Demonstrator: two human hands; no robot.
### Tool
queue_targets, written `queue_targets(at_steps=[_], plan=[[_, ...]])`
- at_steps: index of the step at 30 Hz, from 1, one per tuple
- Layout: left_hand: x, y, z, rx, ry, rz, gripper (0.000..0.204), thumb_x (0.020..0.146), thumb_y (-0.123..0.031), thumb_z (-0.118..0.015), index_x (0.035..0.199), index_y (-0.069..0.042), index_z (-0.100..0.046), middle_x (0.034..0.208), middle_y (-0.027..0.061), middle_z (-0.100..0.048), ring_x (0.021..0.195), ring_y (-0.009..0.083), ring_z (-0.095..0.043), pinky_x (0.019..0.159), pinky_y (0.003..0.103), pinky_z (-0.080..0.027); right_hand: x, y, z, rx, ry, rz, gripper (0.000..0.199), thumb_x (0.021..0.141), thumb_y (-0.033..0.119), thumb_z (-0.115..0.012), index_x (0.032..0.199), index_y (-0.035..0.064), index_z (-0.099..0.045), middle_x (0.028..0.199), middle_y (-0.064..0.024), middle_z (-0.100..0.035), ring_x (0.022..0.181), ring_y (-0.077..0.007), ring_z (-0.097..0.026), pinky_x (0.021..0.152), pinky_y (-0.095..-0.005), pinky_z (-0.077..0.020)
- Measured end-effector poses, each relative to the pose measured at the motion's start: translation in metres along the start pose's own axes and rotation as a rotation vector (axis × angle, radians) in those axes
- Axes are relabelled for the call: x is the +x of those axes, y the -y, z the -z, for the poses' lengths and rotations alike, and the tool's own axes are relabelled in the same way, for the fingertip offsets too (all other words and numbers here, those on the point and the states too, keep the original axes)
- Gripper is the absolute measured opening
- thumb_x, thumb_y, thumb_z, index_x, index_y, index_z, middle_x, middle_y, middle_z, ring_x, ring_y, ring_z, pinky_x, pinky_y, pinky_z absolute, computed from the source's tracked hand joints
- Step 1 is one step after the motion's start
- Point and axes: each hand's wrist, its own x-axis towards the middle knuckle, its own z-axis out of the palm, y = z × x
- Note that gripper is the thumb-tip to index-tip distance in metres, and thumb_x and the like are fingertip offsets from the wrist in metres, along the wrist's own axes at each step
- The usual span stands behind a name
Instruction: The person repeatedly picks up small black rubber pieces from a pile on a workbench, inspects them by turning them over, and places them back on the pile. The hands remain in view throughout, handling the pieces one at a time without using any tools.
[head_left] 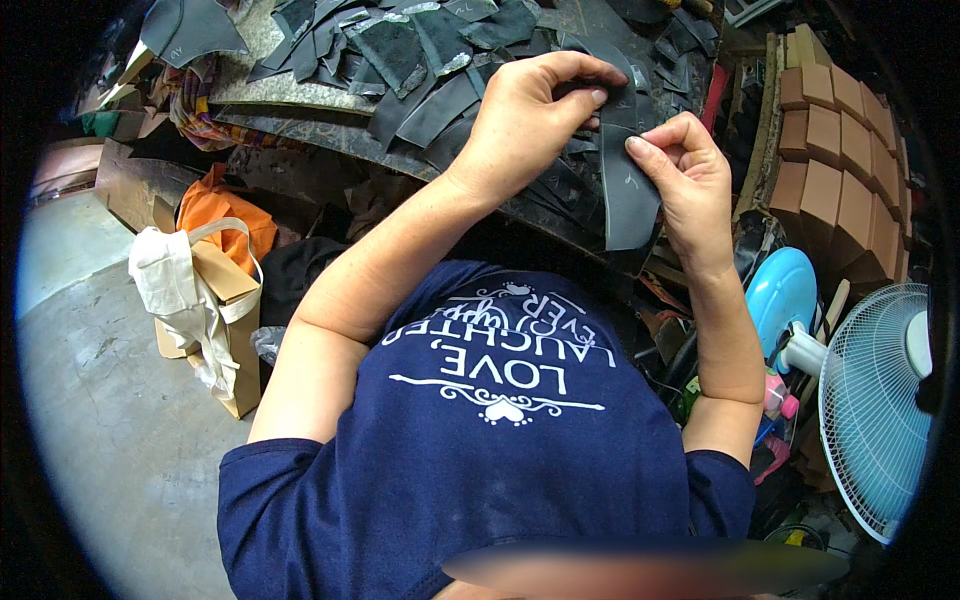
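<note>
On the floor at far left, an open cardboard box [225, 330] stands with a white cloth bag [172, 275] draped over its near side and an orange fabric bundle [225, 215] behind it.

The table [290, 125] carries a spread of dark cut pieces [400, 50]: flat, thin, matte sheet stock with curved outlines, overlapping one another. The material appears to be leather or a rubberised sheet; the view does not settle which.

The left hand [530, 120] is closed in a pinch, thumb and fingertips meeting on the upper end of a long dark strip [628, 195]. The strip hangs in the air above the table edge, directly in front of the person. Its long axis runs near vertical in the picture, upper end away from the body, lower end free and slightly curled.

The right hand [685, 165] is also closed, gripping the strip's right edge at mid-length. Both hands touch the strip; the right holds nearer its centre.

At right stand stacked brown blocks [835, 150] and a pale blue fan [875, 410].
</note>
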Motion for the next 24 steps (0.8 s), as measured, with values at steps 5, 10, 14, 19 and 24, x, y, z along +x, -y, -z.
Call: queue_targets(at_steps=[5,10,14,19,24], plan=[[-0.0005,0.0010,-0.0004,0.004,-0.005,-0.010,0.021,0.092,-0.002,-0.063,0.111,0.001,-0.072,0.096,0.0073,-0.074,0.080,0.0088,-0.066,0.073,0.023,-0.055,0.0026,-0.0018,0.0012,-0.001,-0.012,-0.021,0.012,0.092,0.010,-0.072,0.091,0.0072,-0.061,0.075,0.0014,-0.066,0.062,-0.0013,-0.058,0.051,-0.0156,-0.0415],[-0.0005,0.0007,0.0014,0.034,0.033,0.047,0.022,0.093,-0.003,-0.063,0.114,0.001,-0.071,0.103,0.0069,-0.073,0.090,0.0097,-0.066,0.081,0.024,-0.055,0.0030,-0.0017,0.0018,0.010,-0.002,-0.041,0.012,0.091,0.009,-0.072,0.091,0.0065,-0.061,0.076,0.0007,-0.066,0.063,-0.0020,-0.059,0.053,-0.0159,-0.0432],[0.0000,0.0025,-0.0006,0.007,-0.014,0.005,0.021,0.091,-0.002,-0.063,0.110,0.000,-0.073,0.095,0.0071,-0.074,0.080,0.0086,-0.066,0.074,0.024,-0.055,0.0015,-0.0016,0.0003,-0.044,-0.002,0.020,0.012,0.091,0.009,-0.073,0.091,0.0060,-0.061,0.076,0.0004,-0.066,0.064,-0.0026,-0.059,0.054,-0.0161,-0.0443],[-0.0007,0.0024,-0.0010,0.016,-0.007,-0.018,0.021,0.091,-0.001,-0.063,0.110,0.000,-0.073,0.096,0.0073,-0.074,0.082,0.0089,-0.067,0.076,0.024,-0.055,0.0031,-0.0019,0.0004,0.020,-0.004,-0.022,0.012,0.091,0.008,-0.073,0.091,0.0061,-0.061,0.075,0.0006,-0.066,0.064,-0.0024,-0.060,0.053,-0.0159,-0.0443],[-0.0017,0.0001,-0.0014,0.024,-0.008,-0.011,0.021,0.091,-0.001,-0.063,0.110,0.001,-0.073,0.097,0.0076,-0.075,0.083,0.0091,-0.067,0.076,0.024,-0.054,0.0034,-0.0025,0.0007,0.012,-0.017,-0.034,0.012,0.091,0.008,-0.073,0.091,0.0060,-0.061,0.074,0.0009,-0.066,0.063,-0.0023,-0.060,0.052,-0.0156,-0.0439]])
